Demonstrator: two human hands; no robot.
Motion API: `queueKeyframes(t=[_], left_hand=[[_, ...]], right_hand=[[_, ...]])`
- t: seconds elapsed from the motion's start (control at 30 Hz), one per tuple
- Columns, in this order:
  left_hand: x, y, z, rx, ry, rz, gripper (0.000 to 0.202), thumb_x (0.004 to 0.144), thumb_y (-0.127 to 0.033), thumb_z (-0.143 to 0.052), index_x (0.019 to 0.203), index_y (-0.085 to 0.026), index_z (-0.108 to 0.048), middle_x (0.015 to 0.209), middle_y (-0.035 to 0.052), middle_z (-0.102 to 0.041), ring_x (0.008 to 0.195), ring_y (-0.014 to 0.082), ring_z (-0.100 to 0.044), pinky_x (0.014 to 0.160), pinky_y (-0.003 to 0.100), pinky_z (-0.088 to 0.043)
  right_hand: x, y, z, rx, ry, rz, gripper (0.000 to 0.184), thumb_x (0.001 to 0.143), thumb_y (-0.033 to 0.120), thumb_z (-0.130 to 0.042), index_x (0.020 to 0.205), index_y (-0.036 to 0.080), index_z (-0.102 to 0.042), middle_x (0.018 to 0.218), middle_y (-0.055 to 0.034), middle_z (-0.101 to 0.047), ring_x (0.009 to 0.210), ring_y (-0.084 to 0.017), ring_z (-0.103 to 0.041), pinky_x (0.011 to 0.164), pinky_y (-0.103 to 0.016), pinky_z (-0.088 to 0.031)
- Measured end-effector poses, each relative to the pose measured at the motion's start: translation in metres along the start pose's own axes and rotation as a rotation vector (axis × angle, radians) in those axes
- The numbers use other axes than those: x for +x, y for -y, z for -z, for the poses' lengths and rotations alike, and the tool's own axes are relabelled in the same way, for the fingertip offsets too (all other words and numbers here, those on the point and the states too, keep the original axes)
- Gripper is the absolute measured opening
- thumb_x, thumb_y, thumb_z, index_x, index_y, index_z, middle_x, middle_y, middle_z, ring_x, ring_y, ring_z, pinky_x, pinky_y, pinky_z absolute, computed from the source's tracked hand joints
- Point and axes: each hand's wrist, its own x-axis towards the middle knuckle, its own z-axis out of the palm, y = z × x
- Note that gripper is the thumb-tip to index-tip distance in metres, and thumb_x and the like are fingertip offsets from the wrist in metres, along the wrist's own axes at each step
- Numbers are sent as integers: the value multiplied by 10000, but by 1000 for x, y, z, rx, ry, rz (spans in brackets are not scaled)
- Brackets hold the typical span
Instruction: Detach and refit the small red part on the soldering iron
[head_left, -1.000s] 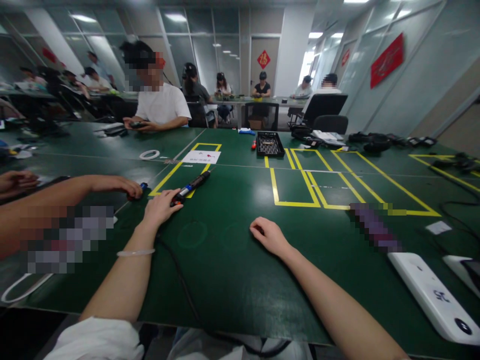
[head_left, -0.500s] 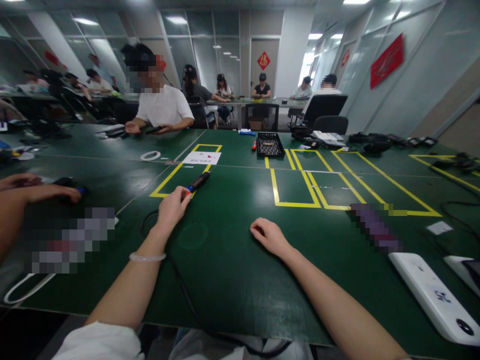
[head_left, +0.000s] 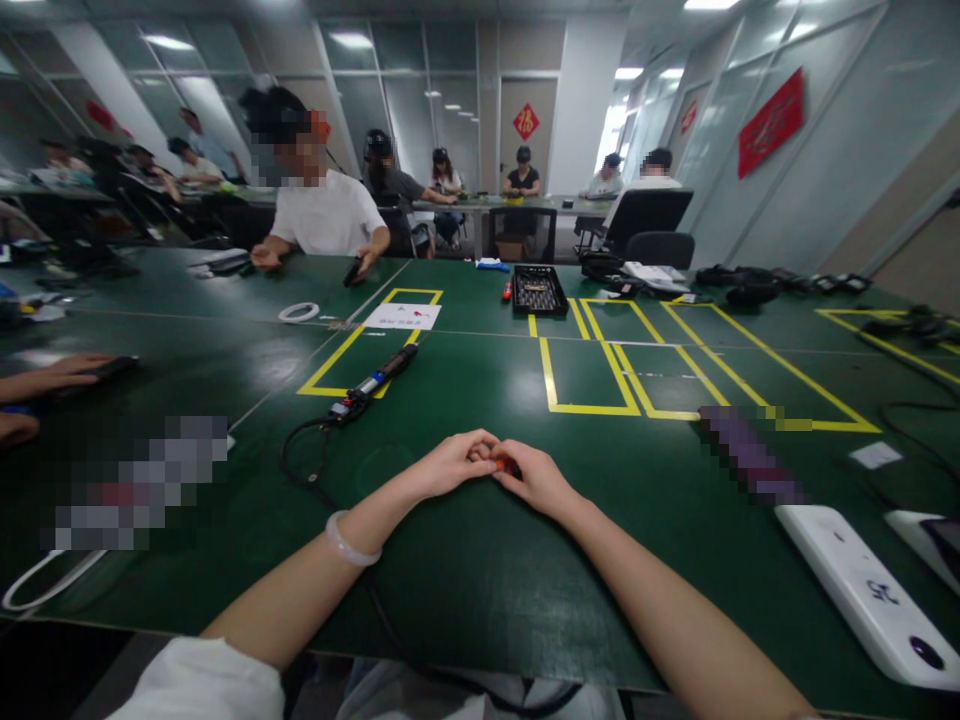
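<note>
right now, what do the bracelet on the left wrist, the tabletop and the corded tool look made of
Bracelet: pale, translucent and glossy, likely jade or glass. Tabletop: green mat, smooth semi-gloss, probably rubber or vinyl, since it mirrors ceiling lights. Corded tool: dark plastic body, seemingly, with a shinier metal-looking section.

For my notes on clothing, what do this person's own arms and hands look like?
The left hand and right hand are ungloved. A pale smooth bangle circles the left wrist. A white sleeve shows at the left upper arm; forearms uncovered.
</note>
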Motion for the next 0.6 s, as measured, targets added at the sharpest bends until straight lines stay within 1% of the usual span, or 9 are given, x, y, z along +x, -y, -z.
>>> queueKeyframes(t=[0.17,0.3,0.47,0.6], left_hand=[[-2,4,-3,-178,15,23,354,820,-356,-635,1105,-150,-590,941,51,-656,861,153,-606,802,297,-452],[-1,8,-5,-282,-18,75,338,788,-329,-676,1057,-140,-599,870,28,-634,799,130,-592,761,275,-446],[0,11,-5,-306,-45,91,349,764,-329,-701,1034,-136,-594,820,8,-615,751,114,-575,723,256,-434],[0,9,-7,-265,-59,94,349,822,-395,-629,1059,-145,-571,773,0,-612,719,117,-572,681,250,-436]], right_hand=[[1,1,0,-55,-1,-9,81,857,176,-601,931,196,-575,845,-12,-601,762,-150,-547,707,-247,-405],[0,1,0,-60,-12,-29,65,854,197,-617,899,193,-571,814,-4,-590,743,-147,-542,690,-244,-399],[-2,1,0,3,-24,-19,91,861,202,-610,944,200,-571,826,1,-600,733,-136,-547,681,-231,-408],[-2,-3,0,64,-31,-66,92,876,249,-605,941,191,-576,803,-1,-615,714,-133,-557,669,-227,-412]])
